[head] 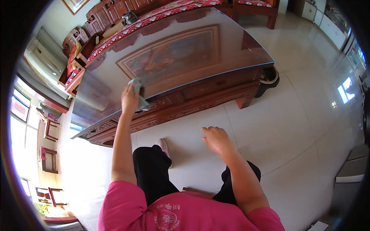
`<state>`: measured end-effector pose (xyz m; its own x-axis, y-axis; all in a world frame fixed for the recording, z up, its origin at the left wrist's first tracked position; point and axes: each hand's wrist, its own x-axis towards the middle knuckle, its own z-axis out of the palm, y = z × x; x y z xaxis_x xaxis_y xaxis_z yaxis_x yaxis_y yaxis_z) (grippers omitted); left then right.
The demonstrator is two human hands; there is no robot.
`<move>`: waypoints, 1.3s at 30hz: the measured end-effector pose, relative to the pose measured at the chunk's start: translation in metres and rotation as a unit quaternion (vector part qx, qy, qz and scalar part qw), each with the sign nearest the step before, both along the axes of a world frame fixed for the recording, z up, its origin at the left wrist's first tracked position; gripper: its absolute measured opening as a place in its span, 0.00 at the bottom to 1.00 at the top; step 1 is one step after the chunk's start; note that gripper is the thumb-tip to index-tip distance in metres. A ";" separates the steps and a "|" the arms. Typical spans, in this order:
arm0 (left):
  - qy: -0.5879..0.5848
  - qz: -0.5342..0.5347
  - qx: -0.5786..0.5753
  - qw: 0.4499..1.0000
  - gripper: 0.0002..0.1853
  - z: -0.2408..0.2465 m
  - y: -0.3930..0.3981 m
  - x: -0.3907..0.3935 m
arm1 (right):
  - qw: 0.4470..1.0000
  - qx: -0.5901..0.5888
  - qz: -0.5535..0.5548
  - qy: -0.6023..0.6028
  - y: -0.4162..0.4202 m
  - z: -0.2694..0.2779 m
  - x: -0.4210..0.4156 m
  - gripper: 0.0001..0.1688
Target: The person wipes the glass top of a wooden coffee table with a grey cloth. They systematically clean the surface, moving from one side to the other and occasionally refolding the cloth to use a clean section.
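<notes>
My left hand (pixel 130 97) is shut on a grey-green cloth (pixel 142 104), near the front edge of a glass-topped wooden coffee table (pixel 185 96). Part of the cloth lies on the glass, and a loose end hangs over the edge. Away from the table, my right hand (pixel 216 138) hovers above the floor with its fingers loosely bent and nothing visible in it. The glass top (pixel 99 78) mirrors a framed picture. Carved panels run along the table's front.
A black waste bin (pixel 268 80) stands by the table's right end. Behind the table runs a carved wooden sofa (pixel 107 14) with red patterned cushions (pixel 115 37). Pale tiles (pixel 277 130) cover the floor. Wooden chairs (pixel 49 160) are at the left by bright windows.
</notes>
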<state>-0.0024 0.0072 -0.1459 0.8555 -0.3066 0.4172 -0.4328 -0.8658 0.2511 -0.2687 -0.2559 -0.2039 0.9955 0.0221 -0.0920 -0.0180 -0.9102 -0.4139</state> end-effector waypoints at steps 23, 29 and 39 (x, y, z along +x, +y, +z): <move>0.024 -0.238 0.044 0.970 0.24 0.003 -0.186 -0.026 | 1.000 -0.001 0.011 0.028 0.013 0.011 0.029 0.20; 0.100 -0.016 0.002 0.995 0.24 0.000 0.068 0.028 | 0.995 -0.006 0.003 0.099 0.028 0.019 0.041 0.23; -0.009 0.200 0.076 0.977 0.24 -0.012 0.296 0.083 | 0.995 -0.018 0.051 0.083 0.049 0.002 0.057 0.21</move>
